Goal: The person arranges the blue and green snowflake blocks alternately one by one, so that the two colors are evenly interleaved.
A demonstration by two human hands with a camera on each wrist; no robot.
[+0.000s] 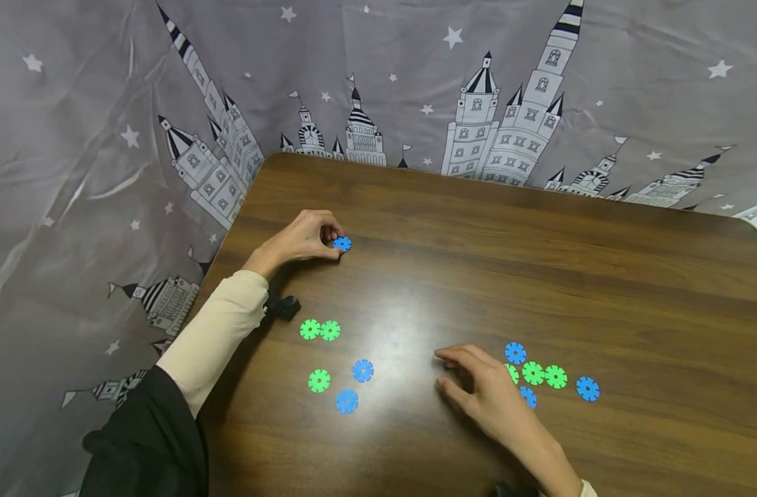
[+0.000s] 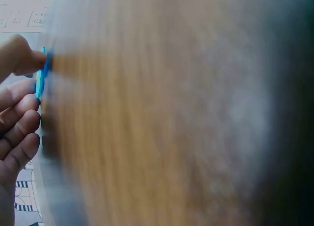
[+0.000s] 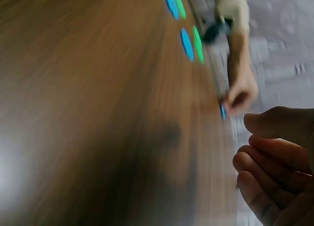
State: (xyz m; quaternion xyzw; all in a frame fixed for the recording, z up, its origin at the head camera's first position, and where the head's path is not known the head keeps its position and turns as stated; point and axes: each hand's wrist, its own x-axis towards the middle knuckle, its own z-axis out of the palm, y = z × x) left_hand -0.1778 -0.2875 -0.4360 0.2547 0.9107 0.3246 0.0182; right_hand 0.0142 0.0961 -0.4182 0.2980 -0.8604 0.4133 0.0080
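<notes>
Head view: Your left hand (image 1: 302, 236) pinched a blue disc (image 1: 342, 244), notched around its rim, between thumb and fingers near the far left part of the wooden table (image 1: 477, 241). Contact between disc and table could not be told. A black wrist mount (image 1: 285, 307) projected below your cream sleeve (image 1: 224, 324). Nearer to you stood a touching green pair (image 1: 330, 324), then a single green disc (image 1: 319, 373) and two blue pieces (image 1: 363, 364), these three apart from one another. Your right hand (image 1: 493, 397) was positioned mid-table, its thumb and index finger apart. Beside it lay the right-hand group (image 1: 555, 371) of green and blue discs, two of them partly hidden by the hand. A grey curtain (image 1: 384, 41) printed with castles and stars hung behind.

Left wrist view: You had thumb and fingertips clamped on the blue disc, seen edge-on at the left; the table was blurred.

Right wrist view: Your right thumb stood clear of the other fingers, which were loosely bent. Beyond them, your left hand gripped the blue disc; blurred discs showed above.
</notes>
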